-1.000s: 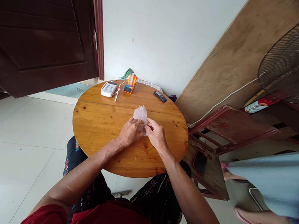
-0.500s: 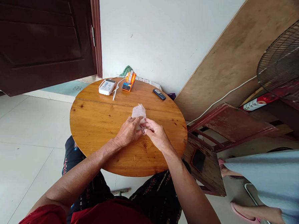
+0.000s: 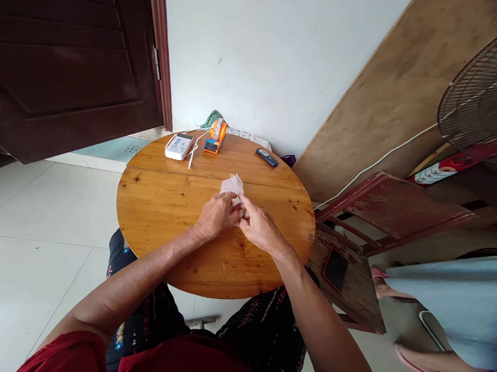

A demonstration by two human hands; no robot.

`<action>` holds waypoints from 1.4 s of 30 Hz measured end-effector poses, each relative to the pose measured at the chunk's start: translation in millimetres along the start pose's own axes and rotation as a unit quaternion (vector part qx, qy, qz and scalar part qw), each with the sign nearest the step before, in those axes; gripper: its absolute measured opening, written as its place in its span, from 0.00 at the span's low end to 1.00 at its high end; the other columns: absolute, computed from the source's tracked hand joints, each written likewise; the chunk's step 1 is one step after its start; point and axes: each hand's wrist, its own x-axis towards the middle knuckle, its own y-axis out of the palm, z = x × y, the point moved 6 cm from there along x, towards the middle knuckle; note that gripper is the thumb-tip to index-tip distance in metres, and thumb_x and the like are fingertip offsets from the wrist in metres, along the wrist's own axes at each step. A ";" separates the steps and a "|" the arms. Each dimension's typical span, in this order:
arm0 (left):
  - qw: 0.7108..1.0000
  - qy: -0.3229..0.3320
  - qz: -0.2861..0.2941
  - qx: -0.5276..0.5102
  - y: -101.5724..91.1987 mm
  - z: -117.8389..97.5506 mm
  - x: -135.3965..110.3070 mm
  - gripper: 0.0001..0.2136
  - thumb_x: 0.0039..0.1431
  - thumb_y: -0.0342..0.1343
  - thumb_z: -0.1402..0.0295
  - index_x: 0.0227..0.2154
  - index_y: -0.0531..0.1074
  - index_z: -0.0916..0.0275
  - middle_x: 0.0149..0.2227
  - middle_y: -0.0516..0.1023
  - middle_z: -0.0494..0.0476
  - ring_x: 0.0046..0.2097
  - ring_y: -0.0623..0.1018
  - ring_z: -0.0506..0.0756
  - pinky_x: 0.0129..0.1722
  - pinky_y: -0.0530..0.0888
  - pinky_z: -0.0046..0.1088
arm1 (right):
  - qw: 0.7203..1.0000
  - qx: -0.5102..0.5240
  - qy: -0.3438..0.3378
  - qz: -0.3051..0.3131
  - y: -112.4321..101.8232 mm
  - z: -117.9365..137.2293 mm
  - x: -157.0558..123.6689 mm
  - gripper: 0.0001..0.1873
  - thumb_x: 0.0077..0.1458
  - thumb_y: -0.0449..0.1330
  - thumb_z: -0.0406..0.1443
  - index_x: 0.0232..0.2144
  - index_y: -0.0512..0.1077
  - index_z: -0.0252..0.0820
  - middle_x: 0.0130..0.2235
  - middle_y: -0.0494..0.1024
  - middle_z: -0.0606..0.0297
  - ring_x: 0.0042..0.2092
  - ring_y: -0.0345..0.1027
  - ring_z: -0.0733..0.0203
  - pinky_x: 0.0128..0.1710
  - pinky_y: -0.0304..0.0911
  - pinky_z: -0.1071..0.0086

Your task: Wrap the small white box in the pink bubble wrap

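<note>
A small piece of white, translucent wrap (image 3: 232, 184), possibly foam or bubble wrap, lies at the middle of the round wooden table (image 3: 158, 213). My left hand (image 3: 219, 214) is closed on it from the left, fingers bent over its near part. From the right, my right hand (image 3: 257, 221) pinches the near end, its index finger reaching onto the wrap. The fingertips of both hands almost meet and hide that near end. Whether anything is inside the wrap I cannot tell.
Toward the back stand a white device (image 3: 179, 147) with a cable and an orange tape dispenser (image 3: 216, 136). A dark remote-like object (image 3: 267, 157) lies back right. Beyond the table are a wooden chair (image 3: 349, 275) with a phone (image 3: 335, 269), a fan (image 3: 477, 96) and another person's legs (image 3: 424, 360).
My right hand's index finger has stretched forward over the wrap, and the hands have drawn slightly closer together. The wrap stays in nearly the same place; the view shifts slightly.
</note>
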 end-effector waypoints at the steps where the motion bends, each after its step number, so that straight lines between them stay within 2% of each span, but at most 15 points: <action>1: 1.000 -0.001 0.001 0.010 0.8 -0.5 0.9 0.17 0.57 0.57 0.71 0.50 0.73 0.63 0.43 0.81 0.60 0.47 0.79 0.60 0.47 0.76 0.35 | 0.999 0.045 -0.005 0.008 -0.8 -2.4 0.8 0.36 0.52 0.54 0.27 0.64 0.62 0.44 0.48 0.81 0.57 0.38 0.76 0.57 0.40 0.71 0.64; 3: 1.000 -0.005 -0.005 0.019 2.4 0.8 0.8 0.19 0.56 0.56 0.73 0.51 0.73 0.64 0.45 0.81 0.61 0.49 0.79 0.60 0.49 0.75 0.35 | 0.991 0.137 0.003 0.010 -3.6 -10.6 2.5 0.33 0.54 0.52 0.29 0.63 0.62 0.44 0.46 0.82 0.60 0.32 0.75 0.62 0.34 0.71 0.68; 5: 1.000 -0.011 -0.014 0.016 4.1 3.6 -0.8 0.20 0.55 0.57 0.74 0.53 0.72 0.63 0.46 0.81 0.60 0.50 0.78 0.60 0.50 0.76 0.34 | 0.982 0.185 0.032 -0.027 -9.5 -23.2 3.9 0.29 0.55 0.53 0.32 0.60 0.65 0.42 0.43 0.82 0.62 0.27 0.71 0.65 0.30 0.70 0.69; 8: 1.000 -0.007 -0.017 0.006 6.1 5.7 -3.1 0.22 0.54 0.57 0.74 0.53 0.72 0.60 0.45 0.81 0.58 0.48 0.79 0.59 0.48 0.77 0.34 | 0.976 0.177 0.049 -0.114 -18.9 -39.1 5.2 0.24 0.53 0.57 0.35 0.54 0.71 0.41 0.39 0.82 0.63 0.29 0.71 0.64 0.32 0.70 0.68; 10: 1.000 -0.003 -0.017 0.000 6.2 5.6 -3.4 0.22 0.54 0.58 0.74 0.53 0.71 0.61 0.45 0.81 0.58 0.47 0.79 0.58 0.49 0.77 0.34 | 0.976 0.164 0.037 -0.137 -18.9 -43.8 7.7 0.23 0.53 0.58 0.35 0.52 0.72 0.42 0.38 0.82 0.63 0.33 0.73 0.62 0.36 0.70 0.67; 17: 1.000 -0.015 -0.003 -0.019 7.6 6.5 -3.4 0.24 0.54 0.57 0.74 0.55 0.70 0.62 0.45 0.80 0.60 0.42 0.79 0.57 0.46 0.78 0.33 | 0.989 0.122 -0.022 -0.078 -3.4 -39.6 24.1 0.26 0.56 0.54 0.31 0.57 0.70 0.45 0.42 0.82 0.63 0.38 0.75 0.61 0.44 0.71 0.65; 21: 0.999 0.022 -0.025 -0.020 6.8 3.0 -7.3 0.24 0.54 0.55 0.75 0.56 0.70 0.60 0.55 0.73 0.61 0.43 0.79 0.55 0.44 0.79 0.32 | 0.991 0.113 -0.041 -0.051 -2.7 -36.3 28.0 0.25 0.58 0.52 0.30 0.57 0.71 0.45 0.42 0.83 0.62 0.44 0.77 0.58 0.50 0.70 0.62; 24: 0.997 0.069 -0.029 0.013 6.2 -1.5 -9.6 0.20 0.56 0.55 0.75 0.52 0.73 0.57 0.60 0.69 0.59 0.48 0.78 0.56 0.46 0.79 0.34 | 0.993 0.104 -0.044 -0.042 -2.4 -35.6 29.9 0.24 0.58 0.52 0.30 0.55 0.73 0.45 0.44 0.83 0.61 0.46 0.77 0.57 0.52 0.69 0.61; 28: 0.990 0.128 -0.007 0.053 6.9 -7.0 -9.4 0.12 0.60 0.53 0.74 0.45 0.76 0.59 0.51 0.77 0.59 0.50 0.77 0.59 0.50 0.77 0.37 | 0.989 0.136 -0.045 -0.025 -0.8 -38.0 35.1 0.22 0.59 0.52 0.31 0.53 0.73 0.45 0.40 0.84 0.63 0.43 0.78 0.58 0.49 0.70 0.62; 31: 0.989 0.132 -0.004 0.061 6.4 -7.4 -7.9 0.10 0.60 0.52 0.74 0.41 0.76 0.60 0.45 0.79 0.59 0.46 0.77 0.58 0.48 0.77 0.36 | 0.985 0.161 0.001 -0.066 -8.7 -51.2 42.8 0.18 0.57 0.55 0.34 0.50 0.74 0.43 0.40 0.83 0.62 0.40 0.77 0.59 0.46 0.71 0.63; 33: 0.990 0.130 -0.003 0.056 6.4 -7.6 -7.3 0.09 0.59 0.52 0.75 0.38 0.76 0.61 0.43 0.79 0.59 0.45 0.77 0.58 0.47 0.76 0.35 | 0.977 0.175 0.073 -0.097 -15.0 -66.9 49.8 0.19 0.53 0.60 0.35 0.48 0.75 0.40 0.42 0.83 0.59 0.39 0.76 0.59 0.42 0.71 0.64; 35: 0.991 0.128 -0.004 0.049 6.4 -7.9 -7.1 0.09 0.59 0.52 0.76 0.37 0.75 0.61 0.42 0.78 0.59 0.44 0.76 0.58 0.47 0.76 0.34 | 0.963 0.198 0.161 -0.091 -15.5 -82.9 58.0 0.21 0.49 0.63 0.36 0.47 0.75 0.38 0.42 0.82 0.56 0.36 0.75 0.58 0.32 0.70 0.67; 37: 0.991 0.125 -0.009 0.045 6.0 -7.7 -7.2 0.09 0.58 0.52 0.76 0.37 0.75 0.61 0.42 0.78 0.59 0.44 0.76 0.57 0.47 0.76 0.34 | 0.947 0.227 0.221 -0.061 -11.1 -91.9 67.5 0.23 0.47 0.65 0.37 0.47 0.74 0.36 0.38 0.82 0.57 0.33 0.74 0.59 0.23 0.63 0.72; 40: 0.991 0.126 -0.008 0.046 6.8 -7.2 -7.5 0.08 0.58 0.52 0.76 0.37 0.75 0.60 0.42 0.78 0.59 0.44 0.76 0.57 0.47 0.76 0.34 | 0.940 0.256 0.227 -0.012 -1.2 -89.5 84.2 0.20 0.44 0.68 0.39 0.41 0.75 0.38 0.30 0.80 0.62 0.28 0.72 0.60 0.17 0.55 0.75; 42: 0.990 0.130 -0.008 0.046 7.7 -6.9 -7.7 0.08 0.59 0.52 0.76 0.38 0.75 0.60 0.42 0.78 0.59 0.45 0.76 0.58 0.48 0.76 0.35 | 0.942 0.266 0.204 0.015 6.4 -83.4 94.0 0.16 0.42 0.70 0.39 0.35 0.75 0.39 0.28 0.79 0.65 0.27 0.71 0.61 0.20 0.58 0.74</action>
